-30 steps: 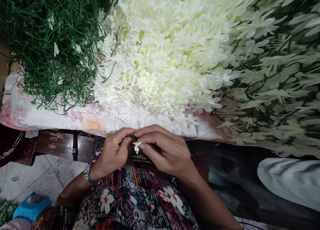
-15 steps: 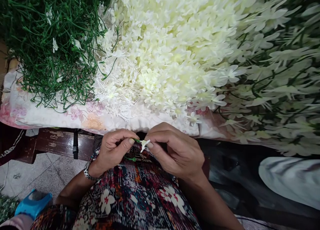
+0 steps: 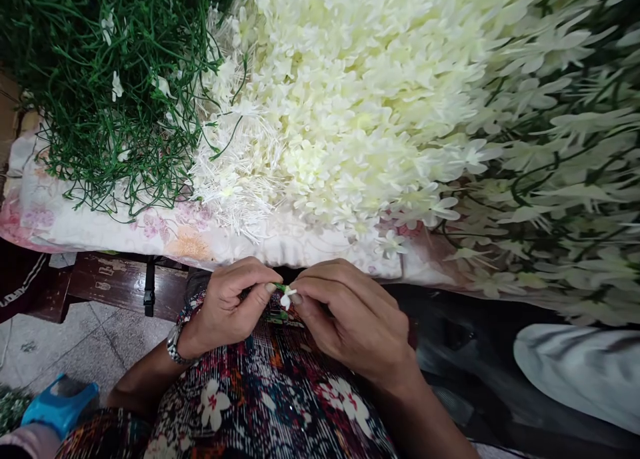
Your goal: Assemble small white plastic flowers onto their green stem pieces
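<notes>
Pinched between the thumb and forefinger of my left hand (image 3: 237, 299) is a green plastic stem (image 3: 281, 287), most of it hidden by the fingers. My right hand (image 3: 355, 312) pinches a small white flower piece (image 3: 287, 296) that meets the stem's tip. Both hands are held close together over my lap, just below the table edge. Beyond them lies a strip of thin white stamen-like pieces (image 3: 235, 179). A big heap of pale cream petals (image 3: 360, 112) spreads to its right, and a tangle of green stems (image 3: 125, 112) to its left.
A flowered cloth (image 3: 115, 229) covers the table edge. Finished-looking white flowers on stems (image 3: 550, 172) are piled at the right. A brown wooden bench (image 3: 115, 282) with a black strap and a blue plastic object (image 3: 60, 406) are at lower left. White fabric (image 3: 575, 372) lies at lower right.
The white piece now sits against the green stem tip, turned slightly, with more green showing between the fingers. Both hands have shifted a little; the view has moved slightly.
</notes>
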Tool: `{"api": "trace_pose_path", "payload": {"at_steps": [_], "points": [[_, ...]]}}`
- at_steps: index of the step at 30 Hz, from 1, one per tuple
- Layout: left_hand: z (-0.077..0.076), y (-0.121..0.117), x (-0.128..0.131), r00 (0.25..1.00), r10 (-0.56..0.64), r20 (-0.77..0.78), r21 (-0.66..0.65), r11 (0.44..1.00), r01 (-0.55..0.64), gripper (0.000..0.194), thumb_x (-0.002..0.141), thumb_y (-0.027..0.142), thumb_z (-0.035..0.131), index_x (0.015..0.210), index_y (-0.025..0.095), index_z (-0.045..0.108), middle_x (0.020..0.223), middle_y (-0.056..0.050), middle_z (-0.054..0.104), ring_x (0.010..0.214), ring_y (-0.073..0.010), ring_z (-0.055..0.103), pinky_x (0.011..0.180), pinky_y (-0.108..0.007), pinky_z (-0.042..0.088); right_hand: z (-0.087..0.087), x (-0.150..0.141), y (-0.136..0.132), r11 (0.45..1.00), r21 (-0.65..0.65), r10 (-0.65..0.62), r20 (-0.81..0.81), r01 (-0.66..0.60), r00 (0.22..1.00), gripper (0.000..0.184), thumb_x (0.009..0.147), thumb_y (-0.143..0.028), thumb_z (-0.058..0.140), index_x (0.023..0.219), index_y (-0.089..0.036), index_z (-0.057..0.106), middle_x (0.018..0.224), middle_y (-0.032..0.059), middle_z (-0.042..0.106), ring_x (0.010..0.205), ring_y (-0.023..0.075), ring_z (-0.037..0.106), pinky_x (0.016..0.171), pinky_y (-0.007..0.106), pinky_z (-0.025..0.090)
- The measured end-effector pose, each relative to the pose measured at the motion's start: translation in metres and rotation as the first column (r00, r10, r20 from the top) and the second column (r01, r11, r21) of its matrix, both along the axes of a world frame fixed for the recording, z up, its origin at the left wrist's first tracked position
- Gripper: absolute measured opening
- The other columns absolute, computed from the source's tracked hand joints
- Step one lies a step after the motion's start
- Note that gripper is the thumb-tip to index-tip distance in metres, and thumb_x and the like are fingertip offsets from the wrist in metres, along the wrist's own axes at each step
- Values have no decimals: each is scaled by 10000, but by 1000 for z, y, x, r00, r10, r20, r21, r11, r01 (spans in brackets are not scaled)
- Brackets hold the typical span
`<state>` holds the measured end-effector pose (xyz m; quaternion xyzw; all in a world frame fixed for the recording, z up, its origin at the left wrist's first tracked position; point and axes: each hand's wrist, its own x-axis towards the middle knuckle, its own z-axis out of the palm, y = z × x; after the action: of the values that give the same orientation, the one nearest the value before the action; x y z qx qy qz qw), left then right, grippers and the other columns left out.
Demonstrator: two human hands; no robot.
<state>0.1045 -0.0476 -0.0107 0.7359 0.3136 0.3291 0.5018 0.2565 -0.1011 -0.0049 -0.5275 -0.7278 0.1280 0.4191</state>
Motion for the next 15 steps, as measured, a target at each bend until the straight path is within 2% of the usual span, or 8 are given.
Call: {"api": "trace_pose_path", "payload": {"at_steps": [8, 15], "points": [[-1, -4, 4, 999, -28, -21, 14, 1000, 28, 117, 773, 91, 449, 769, 127, 560, 625, -5, 519, 586, -79, 465, 557, -220, 391, -9, -4, -3, 999, -40, -19, -164, 13, 986, 233, 680, -19, 516, 857, -169, 486, 706, 32, 551, 686, 125, 526, 570, 257, 455], [-1, -5, 4, 995, -58, -82, 116, 991, 67, 133, 770, 92, 428, 738, 126, 552, 593, -10, 510, 554, -89, 446, 520, -226, 382, -16, -3, -9, 996, -86, 9, -224, -29, 974, 241, 671, -17, 519, 856, -170, 493, 713, 27, 561, 692, 124, 543, 587, 256, 461]]}}
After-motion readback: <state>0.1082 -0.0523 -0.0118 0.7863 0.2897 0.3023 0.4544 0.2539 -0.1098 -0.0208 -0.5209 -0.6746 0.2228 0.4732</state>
